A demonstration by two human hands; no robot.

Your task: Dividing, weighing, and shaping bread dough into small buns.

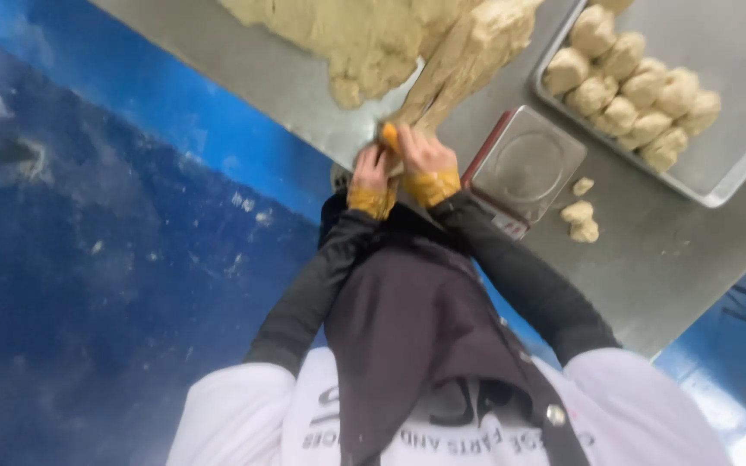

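Head view looks straight down the person's chest and dark sleeves to both hands, which meet at the near edge of a steel table (641, 259). Left hand (371, 164) and right hand (425, 151) press close together, fingers curled shut on the tip of a long strip of pale dough (468, 56). An orange object shows between the two hands, but what it is cannot be told. Each grip is closed on the strip's near end. From there the strip runs away from the hands up to a big dough mass (347, 34) lying on the table's far part.

Just beside the right hand sits a small scale (524, 164) with a square metal platform. Near the scale three small dough pieces (582, 216) lie on the bare table. Farther right, a metal tray (727, 185) holds a cluster of rounded dough balls (632, 86). Blue floor (114, 259) fills the left side.
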